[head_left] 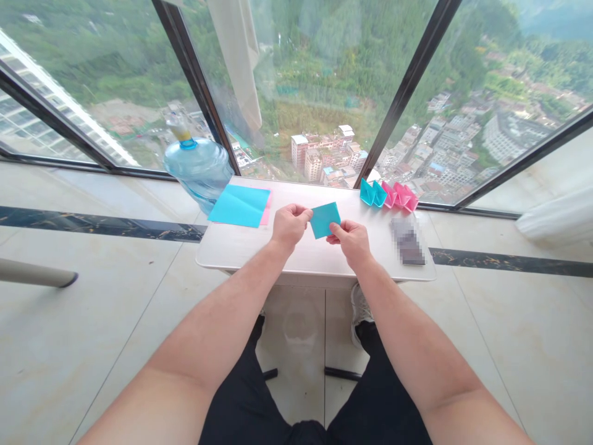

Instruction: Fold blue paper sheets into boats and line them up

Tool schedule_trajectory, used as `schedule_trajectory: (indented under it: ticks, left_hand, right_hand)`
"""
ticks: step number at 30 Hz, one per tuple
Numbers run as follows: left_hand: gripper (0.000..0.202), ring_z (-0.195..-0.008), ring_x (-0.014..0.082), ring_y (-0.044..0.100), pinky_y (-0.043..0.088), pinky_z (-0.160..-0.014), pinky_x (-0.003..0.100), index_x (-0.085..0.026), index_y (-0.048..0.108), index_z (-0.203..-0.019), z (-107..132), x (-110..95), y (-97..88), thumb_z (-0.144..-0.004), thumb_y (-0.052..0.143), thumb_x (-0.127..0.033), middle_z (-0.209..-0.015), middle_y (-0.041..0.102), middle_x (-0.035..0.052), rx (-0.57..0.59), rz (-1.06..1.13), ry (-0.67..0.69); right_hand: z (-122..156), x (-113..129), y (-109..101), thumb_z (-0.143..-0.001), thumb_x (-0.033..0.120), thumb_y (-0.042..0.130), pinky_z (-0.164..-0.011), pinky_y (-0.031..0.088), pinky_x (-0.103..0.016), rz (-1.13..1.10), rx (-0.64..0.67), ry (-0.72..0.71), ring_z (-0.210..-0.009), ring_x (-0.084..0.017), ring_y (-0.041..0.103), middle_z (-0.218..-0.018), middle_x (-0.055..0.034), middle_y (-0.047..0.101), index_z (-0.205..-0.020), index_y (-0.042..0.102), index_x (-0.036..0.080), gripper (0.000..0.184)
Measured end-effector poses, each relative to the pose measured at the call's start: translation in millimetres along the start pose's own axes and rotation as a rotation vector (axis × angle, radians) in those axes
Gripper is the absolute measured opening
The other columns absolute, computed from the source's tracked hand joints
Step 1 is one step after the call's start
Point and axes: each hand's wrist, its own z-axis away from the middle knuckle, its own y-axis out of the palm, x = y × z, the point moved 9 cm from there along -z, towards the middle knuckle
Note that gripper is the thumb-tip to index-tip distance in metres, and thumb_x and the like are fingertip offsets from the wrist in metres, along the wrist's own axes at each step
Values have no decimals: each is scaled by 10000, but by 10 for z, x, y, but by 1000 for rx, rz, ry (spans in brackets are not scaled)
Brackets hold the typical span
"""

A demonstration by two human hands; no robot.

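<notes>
Over the middle of the small white table (259,250), a folded blue paper square (325,219) is held up between both hands. My left hand (291,224) pinches its left corner between thumb and fingers. On the lower right edge, my right hand (349,240) grips it, thumb on top and fingers behind. To the left lies a stack of flat paper with a creased blue sheet (241,206) on top and a pink sheet (265,215) showing beneath. Blue folded paper pieces (373,194) and pink ones (400,196) stand in a row at the back right.
A dark, blurred-out flat object (409,242) lies on the table's right side. Behind the left corner stands a large water jug (199,167). Tall windows (315,80) rise behind the table. My legs are spread at its front edge.
</notes>
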Motion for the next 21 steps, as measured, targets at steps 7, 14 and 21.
schedule_trajectory:
  ticks: [7,14,21]
  left_hand:
    - [126,-487,100,451,330,-489,234,-167,680,-591,-78,-167,-33,-638,795,-184,-522,584,-8,148,-160,75]
    - [217,-662,161,616,461,-608,255,-161,761,-828,-3,-160,84,-682,818,-310,-749,732,62,282,-191,121]
    - [508,-592,171,642,519,-566,281,-150,696,-1150,135,-75,235,-648,776,-164,-691,725,43,347,-99,-2]
  right_hand:
    - [-42,47,-10,-669,460,801,-588,546,-256,2,104,6,-663,-146,667,-758,-21,739,-842,725,177,340]
    - [-68,124,-131,-646,373,790,-471,455,-250,61,-41,-89,-480,-113,543,-534,38,611,-679,645,182,242]
    - [-83,81,-211,-655,421,782,-555,549,-280,-105,-125,-73,-614,-146,634,-678,16,674,-794,667,187,296]
